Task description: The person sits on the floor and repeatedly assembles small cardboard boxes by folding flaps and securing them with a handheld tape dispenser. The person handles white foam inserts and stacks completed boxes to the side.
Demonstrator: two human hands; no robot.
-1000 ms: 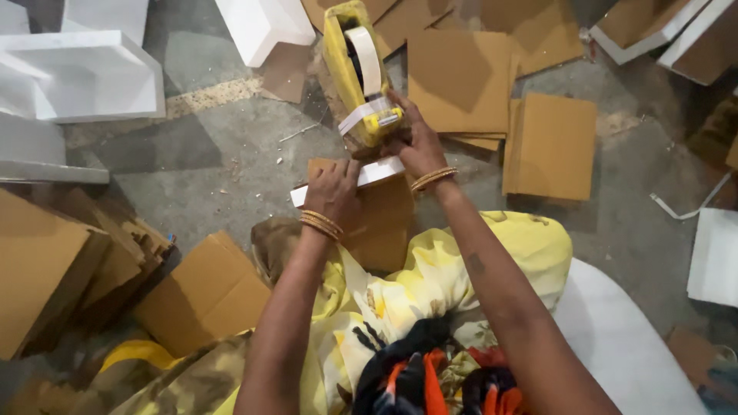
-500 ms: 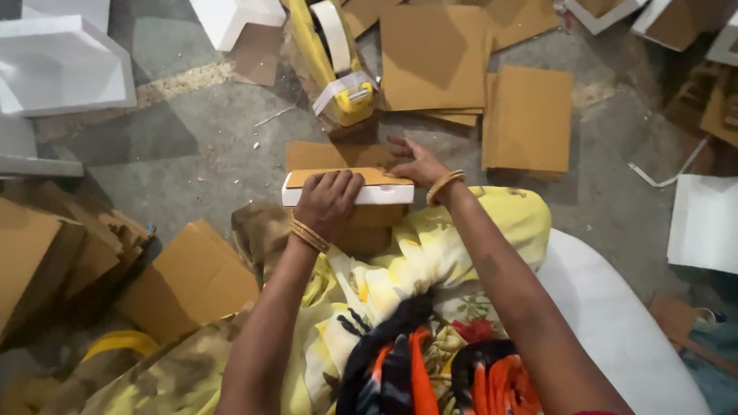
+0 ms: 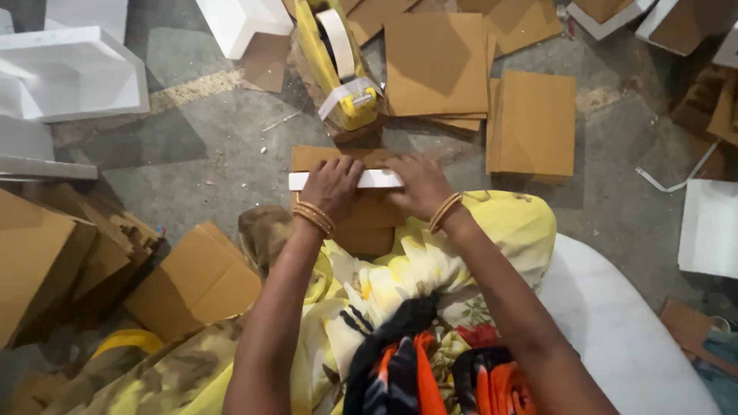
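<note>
Your left hand point(image 3: 332, 184) and right hand point(image 3: 419, 184) press flat on the white foam strip point(image 3: 369, 179) atop the cardboard point(image 3: 369, 211) on your lap; uneven pressure could snap or shift it.

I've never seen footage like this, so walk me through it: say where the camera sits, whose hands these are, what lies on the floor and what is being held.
The camera sits on a person's head and looks down, so both arms belong to the wearer; there is no machine. The left hand and right hand press on a white foam strip lying across a small cardboard piece at the knees. Beyond it stands a yellow tape dispenser. Flat cardboard sheets and white foam blocks lie scattered over the grey floor.
</note>
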